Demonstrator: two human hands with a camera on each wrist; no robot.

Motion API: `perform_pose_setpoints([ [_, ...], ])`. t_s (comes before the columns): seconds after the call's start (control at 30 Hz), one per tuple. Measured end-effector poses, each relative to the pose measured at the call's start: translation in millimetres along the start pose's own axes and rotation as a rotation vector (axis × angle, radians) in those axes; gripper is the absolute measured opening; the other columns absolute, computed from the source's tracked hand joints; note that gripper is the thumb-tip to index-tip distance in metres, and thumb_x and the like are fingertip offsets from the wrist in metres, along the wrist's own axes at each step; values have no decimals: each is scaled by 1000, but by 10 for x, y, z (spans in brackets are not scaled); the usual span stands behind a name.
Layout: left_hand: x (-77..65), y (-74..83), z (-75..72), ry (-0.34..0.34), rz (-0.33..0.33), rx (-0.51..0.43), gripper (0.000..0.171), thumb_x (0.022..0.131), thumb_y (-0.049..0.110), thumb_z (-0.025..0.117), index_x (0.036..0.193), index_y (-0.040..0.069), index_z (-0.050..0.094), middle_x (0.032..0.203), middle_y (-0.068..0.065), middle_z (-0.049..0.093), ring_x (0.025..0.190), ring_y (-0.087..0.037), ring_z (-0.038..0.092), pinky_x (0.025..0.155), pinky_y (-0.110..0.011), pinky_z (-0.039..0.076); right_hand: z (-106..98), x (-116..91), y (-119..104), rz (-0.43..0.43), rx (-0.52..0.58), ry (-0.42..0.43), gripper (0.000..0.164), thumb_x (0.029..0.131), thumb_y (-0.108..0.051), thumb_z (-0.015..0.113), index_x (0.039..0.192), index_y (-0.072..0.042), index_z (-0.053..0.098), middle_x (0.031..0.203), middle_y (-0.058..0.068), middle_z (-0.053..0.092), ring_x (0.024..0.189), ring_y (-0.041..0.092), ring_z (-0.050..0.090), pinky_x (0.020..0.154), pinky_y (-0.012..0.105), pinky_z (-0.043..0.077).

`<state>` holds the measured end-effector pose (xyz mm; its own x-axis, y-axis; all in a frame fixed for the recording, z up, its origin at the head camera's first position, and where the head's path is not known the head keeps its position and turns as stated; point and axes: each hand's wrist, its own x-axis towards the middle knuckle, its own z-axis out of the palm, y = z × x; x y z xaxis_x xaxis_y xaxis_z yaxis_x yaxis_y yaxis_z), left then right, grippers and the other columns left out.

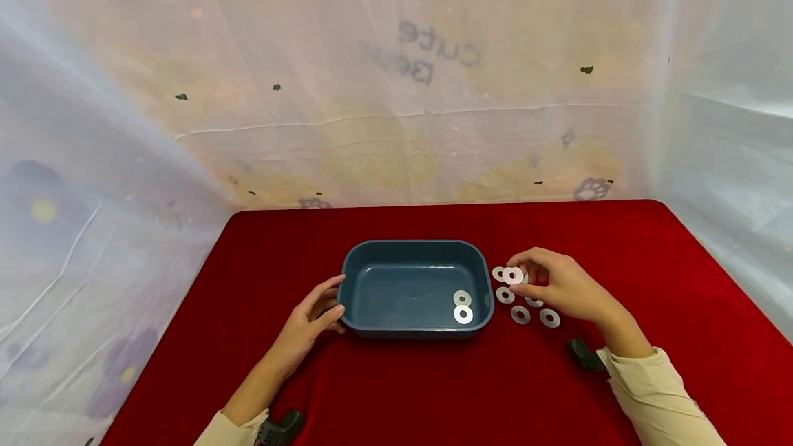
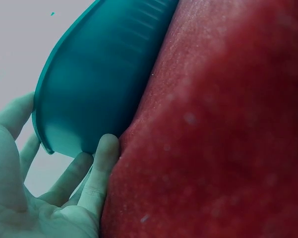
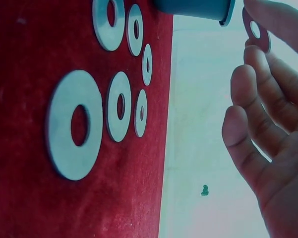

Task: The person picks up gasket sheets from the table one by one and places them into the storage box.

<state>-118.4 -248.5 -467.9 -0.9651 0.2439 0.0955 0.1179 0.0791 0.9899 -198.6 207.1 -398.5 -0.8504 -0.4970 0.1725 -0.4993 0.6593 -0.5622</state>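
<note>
A dark blue rectangular tray [image 1: 384, 301] stands on the red cloth. My left hand [image 1: 305, 325] touches its left end wall from outside, fingers spread and fairly straight; in the left wrist view, fingertips [image 2: 107, 146] rest along the wall and rim. Two flat metal washers lie inside the tray at its right end, the lower washer [image 1: 456, 314] partly over the upper washer [image 1: 456, 298]. To the right of the tray, my right hand [image 1: 566, 288] pinches one washer [image 3: 263, 44] between thumb and forefinger, raised off the cloth. Its other fingers are loosely bent.
Several more washers lie flat on the cloth beside the tray's right wall, among them a near washer [image 1: 542, 319] and a large-looking washer [image 3: 59, 126]. The red-covered table [image 1: 409, 391] is bounded by pale printed sheeting [image 1: 396, 157] behind and at both sides.
</note>
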Motion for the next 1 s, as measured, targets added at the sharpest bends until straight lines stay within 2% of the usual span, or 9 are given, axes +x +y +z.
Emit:
perform_pose_setpoints([
  [0.33,-7,0,-11,0,7,-4,54,102,10,54,153,13,37,139,-23,46,106,-10,61,79,-32,60,34,16,-58,-33,29,9,35,82,-19,82,113,-23,66,88,-7,60,75,11,54,65,21,49],
  [0.63,-14,-8,-8,13,-8,3,53,102,12,56,152,13,38,139,-22,46,105,-11,62,80,-32,60,104,9,-120,-38,54,-12,36,83,-25,82,115,-26,66,89,-9,60,78,12,55,66,21,49],
  [1.0,-3,-20,-2,4,2,-4,53,102,11,55,152,14,38,138,-24,47,103,-13,63,79,-32,60,110,22,-191,-73,76,-21,36,82,-22,83,114,-26,67,89,-12,60,77,13,57,66,23,50],
])
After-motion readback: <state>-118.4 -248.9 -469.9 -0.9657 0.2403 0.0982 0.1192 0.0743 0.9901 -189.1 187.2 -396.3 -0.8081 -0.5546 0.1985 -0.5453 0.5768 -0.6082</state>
